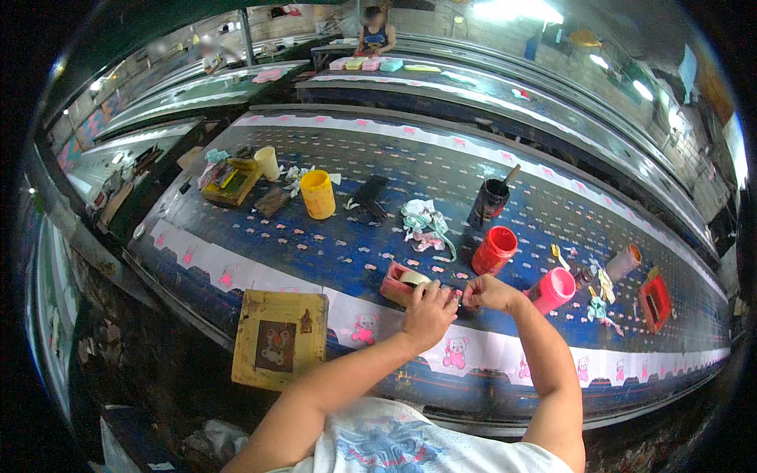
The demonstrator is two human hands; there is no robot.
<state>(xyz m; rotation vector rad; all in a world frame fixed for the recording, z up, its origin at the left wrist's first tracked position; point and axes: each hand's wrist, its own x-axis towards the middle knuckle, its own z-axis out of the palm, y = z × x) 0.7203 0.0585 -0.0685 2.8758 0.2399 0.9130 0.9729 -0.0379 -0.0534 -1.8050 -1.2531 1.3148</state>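
A red-pink tape dispenser (392, 288) with a pale roll of tape (414, 277) sits on the long dark table in front of me. My left hand (430, 315) rests over its body, fingers curled round it. At the dispenser's right end, my right hand (487, 293) is closed in a pinch, too small to show what is between the fingertips. Just beyond that hand stands a red paint tub (495, 251). To its right, a bright pink tub (552, 289) leans near my right wrist.
A wooden-framed printing screen (247, 339) overhangs the near edge at left. Bear-printed paper strips (493, 355) run along the table. Crumpled rags (424, 225), a yellow tub (318, 195), a dark can with a stick (489, 201) and a red-faced frame (656, 301) lie around. Someone works at a far table.
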